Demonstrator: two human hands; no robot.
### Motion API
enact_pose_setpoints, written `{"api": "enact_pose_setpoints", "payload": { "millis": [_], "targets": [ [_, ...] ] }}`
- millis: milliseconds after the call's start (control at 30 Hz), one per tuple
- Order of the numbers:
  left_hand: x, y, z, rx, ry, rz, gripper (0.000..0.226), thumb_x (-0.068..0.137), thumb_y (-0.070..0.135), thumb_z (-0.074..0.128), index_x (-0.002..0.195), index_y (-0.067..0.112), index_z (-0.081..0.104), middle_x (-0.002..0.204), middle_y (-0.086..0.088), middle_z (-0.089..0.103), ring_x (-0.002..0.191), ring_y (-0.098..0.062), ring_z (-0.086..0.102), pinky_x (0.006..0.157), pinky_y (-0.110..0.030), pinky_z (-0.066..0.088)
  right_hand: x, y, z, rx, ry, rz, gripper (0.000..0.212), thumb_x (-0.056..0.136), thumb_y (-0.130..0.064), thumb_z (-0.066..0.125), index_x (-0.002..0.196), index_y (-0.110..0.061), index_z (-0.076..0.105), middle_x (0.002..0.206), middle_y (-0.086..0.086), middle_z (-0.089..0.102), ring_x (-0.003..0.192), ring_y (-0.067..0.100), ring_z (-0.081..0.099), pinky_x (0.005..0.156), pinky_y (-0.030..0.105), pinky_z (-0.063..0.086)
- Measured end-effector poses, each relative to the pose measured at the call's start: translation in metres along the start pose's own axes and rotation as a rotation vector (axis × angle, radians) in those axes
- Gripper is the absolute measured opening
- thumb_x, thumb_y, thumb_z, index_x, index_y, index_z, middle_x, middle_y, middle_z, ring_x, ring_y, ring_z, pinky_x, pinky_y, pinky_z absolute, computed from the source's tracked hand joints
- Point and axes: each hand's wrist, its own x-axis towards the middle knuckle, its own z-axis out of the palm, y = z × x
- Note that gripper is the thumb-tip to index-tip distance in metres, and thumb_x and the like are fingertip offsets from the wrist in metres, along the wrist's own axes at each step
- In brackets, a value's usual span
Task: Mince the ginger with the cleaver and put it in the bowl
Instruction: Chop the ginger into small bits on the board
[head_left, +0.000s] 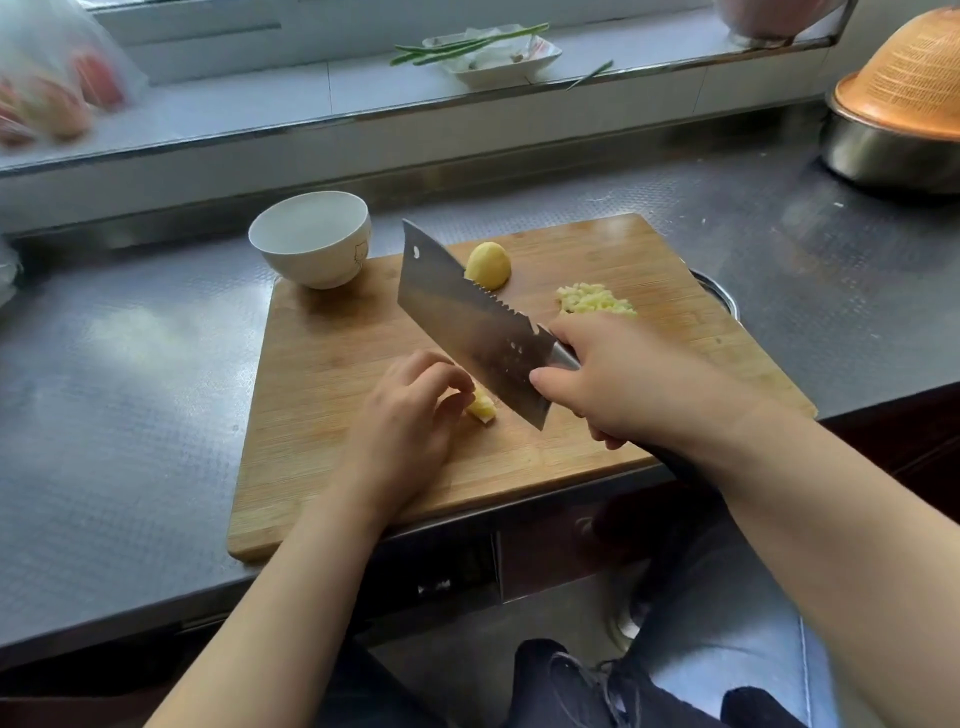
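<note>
The ginger strips (482, 408) lie on the bamboo cutting board (332, 364), pinched under the curled fingertips of the left hand (410, 410). Just to the right of this grip stands the cleaver (467, 322), tilted, its edge close to the strips; the right hand (618, 379) is wrapped firmly round the handle, the thumb pressing near the blade's heel. To do this cut well, I think the fingertips should stay tucked back and the knuckles guide the flat of the blade, with short, even chops — the pieces are small and can slip.

Beyond the right hand, a heap of minced ginger (595, 300) waits on the board, pale yellow and moist-looking. A peeled ginger chunk (488, 266), rounded and smooth, sits behind the blade. Far beyond the left grip the white ceramic bowl (311, 236) rests at the board's corner, glossy and with no ginger in it — so transfer is not yet done. The steel counter (130, 338) has a fine embossed pattern.
</note>
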Motion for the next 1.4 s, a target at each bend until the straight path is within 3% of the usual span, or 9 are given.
{"api": "enact_pose_setpoints", "payload": {
  "millis": [267,467,733,900,1000,1133,1200,1300,1400],
  "targets": [
    [0.007,0.002,0.004,0.049,-0.034,0.001,0.007,0.085,0.007,0.067,0.089,0.010,0.064,0.097,-0.005,0.060,0.087,-0.022,0.056,0.071,-0.034,0.047,-0.001,-0.017,0.000,-0.103,-0.034,0.015,0.016,0.098,-0.027,0.051,0.113,-0.023,0.058,0.070,0.003,0.063,0.056,0.018,0.066,0.049,0.031,0.058],
    [0.007,0.003,0.003,0.014,-0.045,-0.027,0.006,0.084,0.007,0.068,0.088,0.010,0.064,0.097,-0.006,0.060,0.081,-0.024,0.057,0.065,-0.040,0.049,0.000,-0.023,0.002,-0.143,-0.052,0.027,0.015,0.100,-0.025,0.048,0.111,-0.020,0.057,0.073,0.005,0.064,0.057,0.018,0.066,0.047,0.029,0.057],
    [0.007,0.005,0.002,0.026,-0.034,-0.058,0.004,0.083,0.008,0.070,0.086,0.008,0.067,0.097,-0.005,0.061,0.073,-0.024,0.059,0.060,-0.036,0.049,0.010,-0.034,0.005,-0.198,-0.132,0.085,0.019,0.100,-0.017,0.047,0.114,-0.009,0.057,0.084,0.015,0.066,0.058,0.022,0.063,0.042,0.026,0.052],
    [0.006,0.003,0.004,0.006,-0.016,-0.060,0.010,0.084,0.016,0.061,0.086,0.008,0.067,0.096,-0.006,0.061,0.072,-0.028,0.059,0.060,-0.042,0.051,0.014,-0.039,0.007,-0.252,-0.170,0.103,0.011,0.098,-0.011,0.049,0.106,-0.008,0.056,0.082,0.015,0.065,0.059,0.023,0.065,0.042,0.026,0.051],
    [0.005,0.004,0.003,0.000,-0.012,-0.067,0.017,0.082,0.020,0.055,0.085,0.008,0.067,0.096,-0.005,0.061,0.072,-0.027,0.060,0.060,-0.042,0.051,0.011,-0.035,0.014,-0.271,-0.150,0.105,0.008,0.100,-0.017,0.046,0.097,-0.012,0.052,0.081,0.011,0.063,0.060,0.022,0.063,0.046,0.030,0.054],
    [0.003,0.005,0.003,0.018,-0.005,-0.056,0.011,0.084,0.017,0.059,0.086,0.010,0.067,0.097,-0.004,0.061,0.073,-0.026,0.060,0.060,-0.041,0.051,0.001,-0.017,0.030,-0.309,-0.005,0.079,0.019,0.098,-0.031,0.048,0.084,-0.022,0.040,0.081,-0.001,0.051,0.073,0.019,0.049,0.057,0.031,0.038],
    [0.003,0.004,0.003,0.027,-0.001,-0.043,0.004,0.085,0.012,0.063,0.085,0.010,0.066,0.095,-0.003,0.061,0.074,-0.025,0.059,0.060,-0.041,0.051,0.000,-0.010,0.029,-0.219,0.013,0.091,0.012,0.097,-0.032,0.050,0.091,-0.023,0.046,0.081,-0.002,0.053,0.074,0.020,0.053,0.061,0.032,0.041],
    [0.002,0.004,0.001,0.033,0.032,-0.043,0.002,0.086,0.009,0.064,0.083,0.010,0.064,0.095,-0.001,0.060,0.073,-0.023,0.059,0.059,-0.037,0.049,0.001,-0.005,0.021,-0.133,0.006,0.092,0.010,0.096,-0.031,0.051,0.099,-0.021,0.054,0.083,0.001,0.061,0.061,0.019,0.060,0.058,0.036,0.055],
    [0.001,0.004,0.000,0.063,0.036,-0.048,0.003,0.086,0.010,0.063,0.083,0.011,0.063,0.095,-0.002,0.059,0.074,-0.023,0.057,0.059,-0.032,0.045,0.000,-0.008,0.013,-0.106,0.016,0.064,0.008,0.097,-0.027,0.050,0.098,-0.020,0.055,0.079,0.001,0.059,0.054,0.019,0.062,0.049,0.034,0.056]
  ]
}}
